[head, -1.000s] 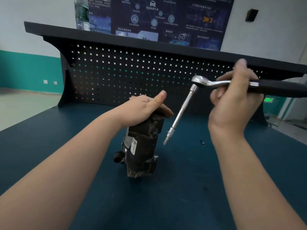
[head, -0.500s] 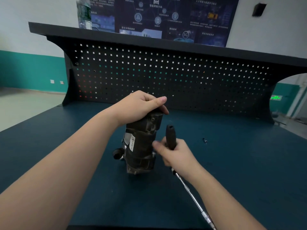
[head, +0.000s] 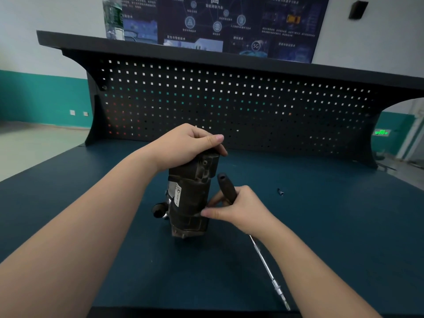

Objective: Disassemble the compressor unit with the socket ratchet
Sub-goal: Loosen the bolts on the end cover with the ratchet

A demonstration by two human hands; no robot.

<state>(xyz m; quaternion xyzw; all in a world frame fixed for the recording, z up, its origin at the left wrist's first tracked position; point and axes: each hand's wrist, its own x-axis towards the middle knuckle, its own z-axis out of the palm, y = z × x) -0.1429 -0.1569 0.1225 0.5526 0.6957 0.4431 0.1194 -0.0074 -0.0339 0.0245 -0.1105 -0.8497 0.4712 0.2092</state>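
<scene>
Nearby, loose bolt (head: 280, 192) beside compressor (head: 190, 198)

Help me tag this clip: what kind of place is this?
Probably a vocational automotive training workshop: a workbench with a perforated tool panel, a car-technology poster on the wall, and a compressor unit on the bench.

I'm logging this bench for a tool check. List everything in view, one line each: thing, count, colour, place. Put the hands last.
compressor: 1, dark grey with a white label, upright mid-bench
ratchet: 1, black handle, silver extension pointing toward the near edge, right of the compressor
small part: 1, dark with a silver end, lying on the bench farther right
bench: 1, dark blue top
pegboard: 1, black, behind the bench
bottle: 1, clear with green label, on the pegboard's shelf, left
poster: 1, dark blue, on the wall
left hand: 1, grips the compressor's top
right hand: 1, grips the ratchet handle, fingers touching the compressor
</scene>
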